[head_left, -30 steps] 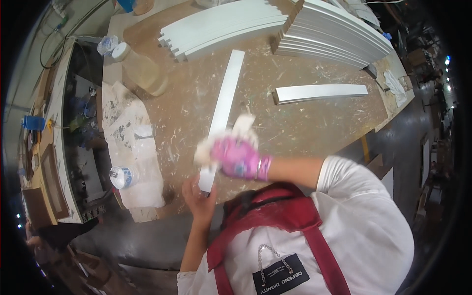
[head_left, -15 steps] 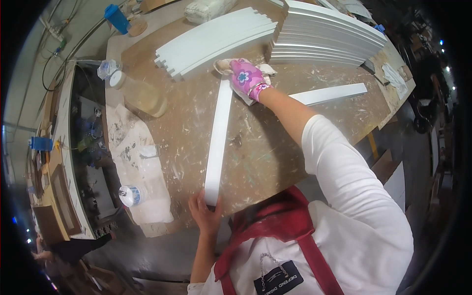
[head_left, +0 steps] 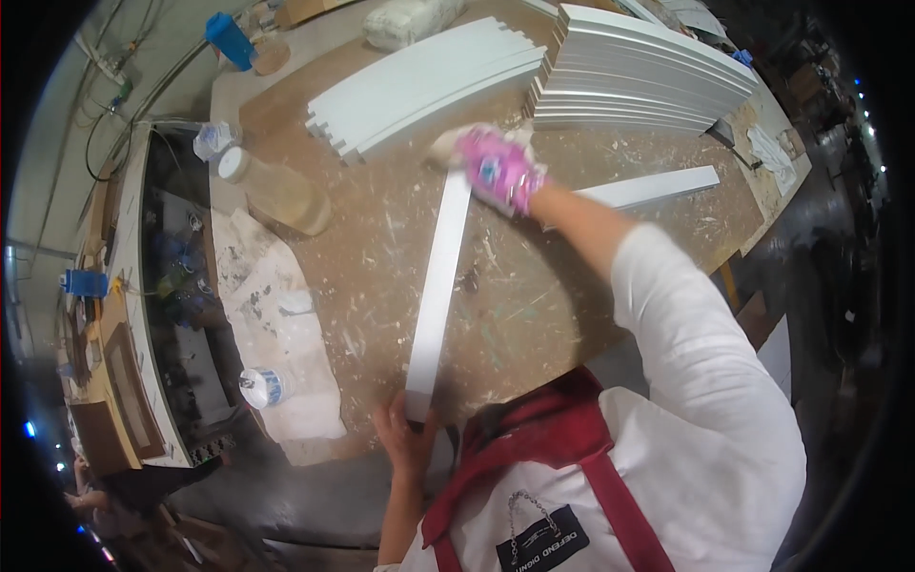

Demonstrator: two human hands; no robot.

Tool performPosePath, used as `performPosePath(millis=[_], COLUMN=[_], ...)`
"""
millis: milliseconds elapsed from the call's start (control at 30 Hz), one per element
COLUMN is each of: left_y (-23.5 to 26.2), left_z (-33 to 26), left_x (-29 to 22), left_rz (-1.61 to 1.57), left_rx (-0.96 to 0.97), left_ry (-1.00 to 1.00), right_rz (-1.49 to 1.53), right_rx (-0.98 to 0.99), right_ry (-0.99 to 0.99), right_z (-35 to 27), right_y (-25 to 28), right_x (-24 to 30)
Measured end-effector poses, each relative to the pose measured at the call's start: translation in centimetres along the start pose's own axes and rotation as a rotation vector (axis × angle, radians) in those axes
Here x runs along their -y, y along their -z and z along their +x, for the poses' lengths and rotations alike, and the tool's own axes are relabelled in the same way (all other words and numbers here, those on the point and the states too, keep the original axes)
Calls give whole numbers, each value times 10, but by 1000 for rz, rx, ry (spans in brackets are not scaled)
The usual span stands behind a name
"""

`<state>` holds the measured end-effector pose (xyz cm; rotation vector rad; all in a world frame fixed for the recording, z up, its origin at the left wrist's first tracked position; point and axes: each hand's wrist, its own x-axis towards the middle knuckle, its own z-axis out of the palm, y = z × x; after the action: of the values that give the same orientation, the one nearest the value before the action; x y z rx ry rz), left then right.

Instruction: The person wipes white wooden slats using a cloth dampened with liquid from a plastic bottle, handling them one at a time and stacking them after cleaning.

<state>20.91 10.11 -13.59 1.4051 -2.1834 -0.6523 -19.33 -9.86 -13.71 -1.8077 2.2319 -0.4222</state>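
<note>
A long white strip (head_left: 440, 286) slants across the worktable, its near end over the front edge. My bare left hand (head_left: 405, 437) grips that near end with the fingers curled round it. My right hand (head_left: 498, 167), in a pink flowered glove and blurred by motion, presses a pale cloth (head_left: 446, 149) at the strip's far end. The glove hides most of the cloth and the strip's tip. A second white strip (head_left: 658, 186) lies to the right, partly behind my right forearm.
White strips lie side by side (head_left: 419, 86) at the back; a taller stack (head_left: 639, 76) stands right of them. On the left are a cloudy plastic jar (head_left: 281, 195), a small white-capped bottle (head_left: 259, 388) and a stained cloth (head_left: 272, 315). A blue bottle (head_left: 229, 40) stands far left.
The held strip has shifted slightly toward me, its far end swinging right. My right hand has moved a little right and nearer with the cloth. The whole view has shifted slightly.
</note>
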Motion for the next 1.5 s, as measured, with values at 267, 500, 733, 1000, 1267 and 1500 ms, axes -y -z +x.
performPosePath(millis=[267, 500, 733, 1000, 1267, 1500], left_y=[-5, -17, -12, -19, -15, 8], left_z=[-14, -33, -28, -23, -27, 59], left_x=[1, 21, 18, 21, 27, -59], left_rz=[106, -117, -70, -34, -12, 62], left_rx=[-136, -171, -320, -363, -159, -9], left_ry=[28, 114, -12, 41, 65, -73], right_rz=[12, -8, 476, 564, 471, 993], right_rx=[-124, 146, 395, 208, 491, 630], right_ry=[231, 445, 834, 584, 166, -30], right_z=[3, -106, -207, -223, -175, -223], right_y=[73, -49, -14, -40, 41, 92], right_x=[3, 97, 180, 185, 129, 27])
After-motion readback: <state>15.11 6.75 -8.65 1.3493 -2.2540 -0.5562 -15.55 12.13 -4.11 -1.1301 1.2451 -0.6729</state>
